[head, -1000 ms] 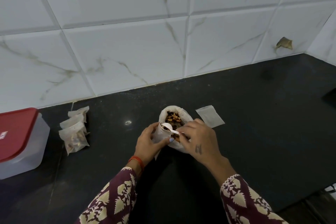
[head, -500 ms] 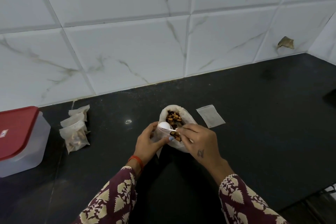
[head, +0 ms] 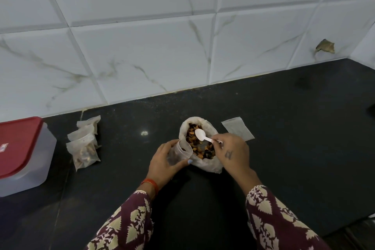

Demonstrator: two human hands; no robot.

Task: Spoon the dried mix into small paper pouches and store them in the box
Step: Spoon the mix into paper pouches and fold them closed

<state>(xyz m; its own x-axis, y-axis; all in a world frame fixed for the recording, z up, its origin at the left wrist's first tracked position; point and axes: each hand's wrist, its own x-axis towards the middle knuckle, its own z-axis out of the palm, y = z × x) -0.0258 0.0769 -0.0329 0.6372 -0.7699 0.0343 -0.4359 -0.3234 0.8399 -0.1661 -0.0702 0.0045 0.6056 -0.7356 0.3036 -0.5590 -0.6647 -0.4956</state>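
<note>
A white open bag [head: 209, 165] of brown and orange dried mix [head: 197, 144] sits in the middle of the black counter. My left hand [head: 165, 163] grips a small translucent pouch [head: 180, 151] held open just left of the bag, with a little mix inside. My right hand [head: 233, 153] pinches the handle of a white plastic spoon [head: 200, 135] whose empty bowl hovers over the mix. Three filled pouches [head: 85, 144] lie in a pile to the left. A clear box with a red lid [head: 19, 154], lid on, stands at the far left.
One flat empty pouch [head: 237, 131] lies just right of the bag. The black counter [head: 304, 148] meets a white marble-tiled wall [head: 182, 46] behind. A chipped spot [head: 324, 46] marks the tile at the right corner.
The spoon has moved from over the small pouch back to above the bag of mix, bowl now empty. The left hand still holds the pouch open.
</note>
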